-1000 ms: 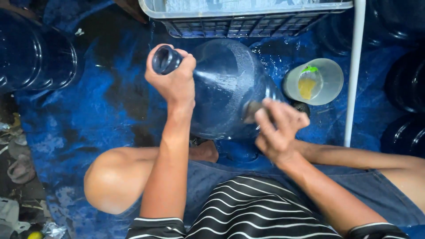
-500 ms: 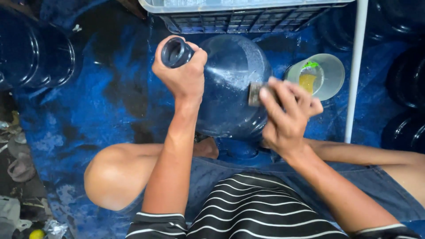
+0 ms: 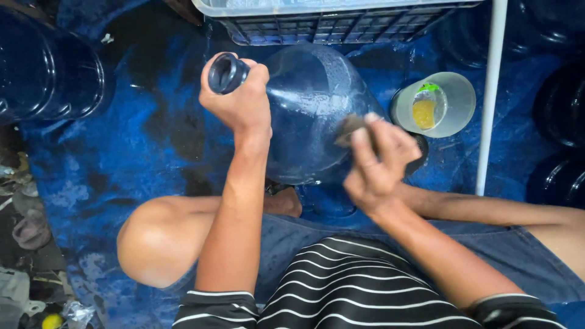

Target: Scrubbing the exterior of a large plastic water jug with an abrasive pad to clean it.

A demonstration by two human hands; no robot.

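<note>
Lying tilted on its side at the centre of the view, the jug (image 3: 311, 109) was a big clear blue water bottle with droplets on its wall, its open neck pointing toward ten o'clock and its base toward four o'clock. The left hand (image 3: 241, 100) was wrapped tight around the neck, fingers closed just below the dark mouth, holding the jug up off the mat (image 3: 122, 152). At three o'clock from that hand, the right hand (image 3: 378, 161) pressed a small brown pad (image 3: 350, 128) against the jug's side; the fingers were bunched narrowly over the pad, which touched the plastic.

Beneath the jug, at six o'clock, sat the person's bent knee (image 3: 158, 240), and lower in the view the blue shorts (image 3: 317, 234) and a striped black-and-white shirt (image 3: 341, 286).

At two o'clock from the jug, near its base but apart from it, stood a pale cup (image 3: 454, 91) with something yellow and green inside. Just beside the cup, a white pipe (image 3: 490, 91) ran upright from twelve to five o'clock. At twelve o'clock, touching the top edge, stood a grey crate (image 3: 341, 21). More dark blue jugs (image 3: 49, 73) lay at nine o'clock, well apart, and others showed dimly at three o'clock. The blue mat was wet and blotched black.
</note>
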